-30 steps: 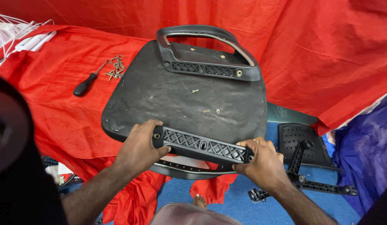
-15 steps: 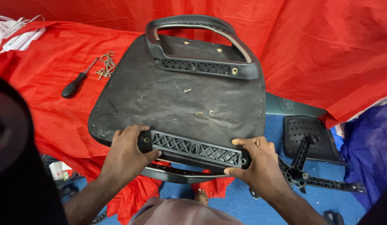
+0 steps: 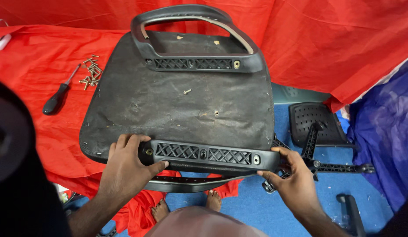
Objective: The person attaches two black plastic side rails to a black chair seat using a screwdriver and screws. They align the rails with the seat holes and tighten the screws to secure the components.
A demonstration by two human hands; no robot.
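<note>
An upturned black chair seat (image 3: 177,109) lies on a red cloth (image 3: 45,79). A black armrest (image 3: 199,154) with a ribbed mounting bar rests along the seat's near edge. My left hand (image 3: 127,164) grips the bar's left end, thumb under it. My right hand (image 3: 291,182) holds the bar's right end. A second armrest (image 3: 195,39) is fixed along the far edge. A loose screw (image 3: 186,91) lies on the seat's middle.
A black-handled screwdriver (image 3: 59,94) and a pile of several screws (image 3: 90,70) lie on the cloth at left. A black chair base (image 3: 318,145) and perforated plate lie on the blue floor at right. My bare feet (image 3: 186,204) show below the seat.
The view has closed in on the seat. Both hands have stayed on the ends of the near armrest bar, which sits at the seat's near edge as before.
</note>
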